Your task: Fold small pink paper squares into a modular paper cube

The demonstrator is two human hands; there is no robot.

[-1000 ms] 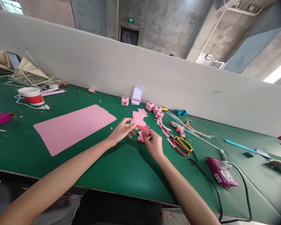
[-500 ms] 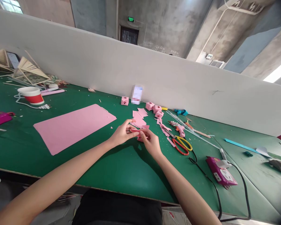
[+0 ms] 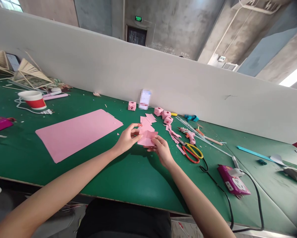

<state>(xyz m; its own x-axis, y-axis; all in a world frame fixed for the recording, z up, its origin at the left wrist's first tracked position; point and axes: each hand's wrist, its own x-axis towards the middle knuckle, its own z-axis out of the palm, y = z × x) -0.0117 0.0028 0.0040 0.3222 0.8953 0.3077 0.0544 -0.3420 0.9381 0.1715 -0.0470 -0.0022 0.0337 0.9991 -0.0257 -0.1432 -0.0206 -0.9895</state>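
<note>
Between my two hands is a small creased piece of pink paper [image 3: 147,138], spread out above the green table. My left hand [image 3: 128,137] pinches its left edge between thumb and fingers. On the opposite edge my right hand [image 3: 162,149] grips it, thumb on top and fingers underneath. Just beyond lie several loose pink paper pieces [image 3: 150,118], partly hidden by the held one. Folded pink paper cubes [image 3: 158,111] with dark diamond-shaped openings sit farther back, near the partition. Narrow pink strips [image 3: 173,135] lie to the right of my right hand.
A large pink sheet [image 3: 79,134] covers the table's left part. Scissors [image 3: 191,153] with red and yellow handles and a pink glue gun [image 3: 190,136] lie right. A purple power strip [image 3: 234,181] trails a black cable. A paper cup [image 3: 33,99] stands far left.
The pink paper was folded up small between my fingers and is now opened out flatter. My hands have moved slightly apart, the right one a little lower.
</note>
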